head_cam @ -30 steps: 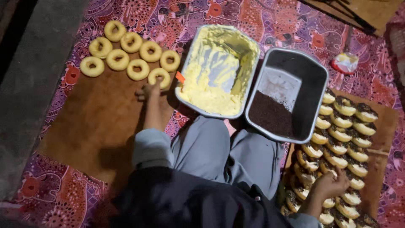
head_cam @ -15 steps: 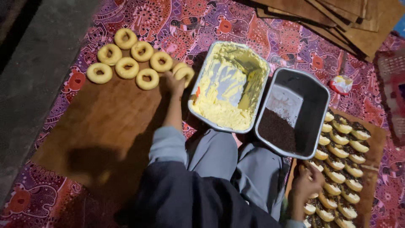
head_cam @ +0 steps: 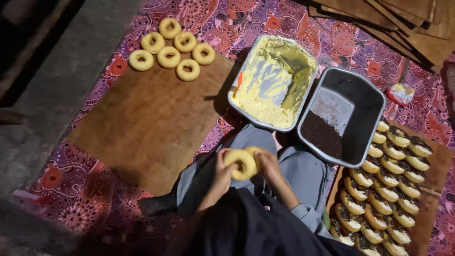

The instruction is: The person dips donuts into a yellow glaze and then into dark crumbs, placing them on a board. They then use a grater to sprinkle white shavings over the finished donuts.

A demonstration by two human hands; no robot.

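Observation:
Both my hands hold one plain ring donut over my lap. My left hand grips its left side and my right hand its right side. Several plain donuts lie at the far left corner of a brown board. Just beyond my knees stand a metal tray of yellow cream and a dark tray with chocolate sprinkles in its near end.
At my right, a second board carries rows of filled, sprinkle-topped donuts. A patterned purple mat covers the floor. Stacked wooden boards lie at the far right, with a small wrapper near them.
My left hand has come back from the donut pile to my lap with one donut. My right hand left the filled donuts and joined it on that donut.

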